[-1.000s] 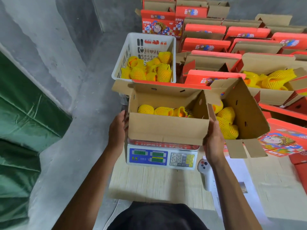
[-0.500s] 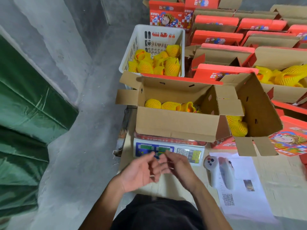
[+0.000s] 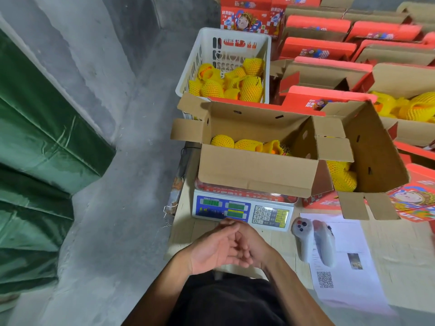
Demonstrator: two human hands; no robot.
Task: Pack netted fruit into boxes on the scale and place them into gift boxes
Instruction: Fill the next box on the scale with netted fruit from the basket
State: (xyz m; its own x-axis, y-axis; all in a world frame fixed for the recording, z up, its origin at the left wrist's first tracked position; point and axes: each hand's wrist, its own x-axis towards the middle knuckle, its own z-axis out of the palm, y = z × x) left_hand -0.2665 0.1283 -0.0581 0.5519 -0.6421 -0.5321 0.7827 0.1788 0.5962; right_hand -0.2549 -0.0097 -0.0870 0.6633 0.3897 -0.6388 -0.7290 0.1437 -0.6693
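the open cardboard box (image 3: 256, 172) sat on the scale (image 3: 242, 211) at twelve o'clock from our hands, netted fruit (image 3: 222, 141) lying along its far side. we held nothing: our left hand (image 3: 211, 250) lay palm up with loose fingers, and our right hand (image 3: 254, 245) rested against it, fingers relaxed, just at six o'clock of the scale's keypad. at three o'clock of the box stood a second open box (image 3: 374, 158) with more fruit. a white basket (image 3: 204, 57) of fruit stood at twelve o'clock beyond, red gift boxes (image 3: 317, 49) at two o'clock. a wrapped controller (image 3: 313, 241) lay on paper (image 3: 346, 262) on the table (image 3: 404, 250).
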